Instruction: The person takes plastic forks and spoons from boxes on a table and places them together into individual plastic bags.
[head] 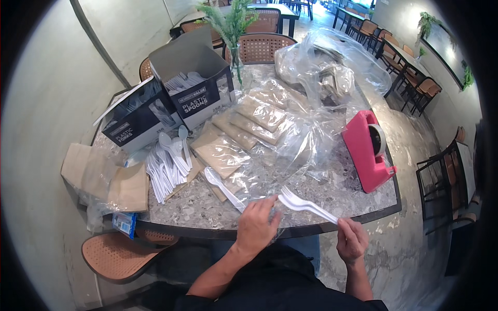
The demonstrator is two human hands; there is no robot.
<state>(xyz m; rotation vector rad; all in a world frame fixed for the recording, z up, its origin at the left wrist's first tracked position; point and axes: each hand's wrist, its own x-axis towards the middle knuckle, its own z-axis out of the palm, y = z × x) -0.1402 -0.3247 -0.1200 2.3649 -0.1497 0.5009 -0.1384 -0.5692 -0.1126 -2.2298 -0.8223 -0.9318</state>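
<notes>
In my right hand (352, 239) a white plastic fork (307, 206) is held by the end of its handle, tines pointing left. Another white piece may be nested against it; I cannot tell. My left hand (256, 221) is over the table's front edge, fingers apart, fingertips close to the tines. Beside it, a white plastic spoon (222, 186) lies across clear wrap, its handle end partly hidden by the hand. Flat brown paper napkins in clear sleeves (221, 151) overlap beyond the hands. Left of these sits a pile of white plastic forks (163, 171) with spoons (171, 145) on top.
Open boxes of plastic forks (140, 128) and plastic spoons (202, 101) stand back left. A pink tape dispenser (358, 151) is at the right edge, a clear plastic bag (311, 74) behind. More brown napkins (128, 186) lie left, near a glass vase (235, 66) and a chair (120, 256).
</notes>
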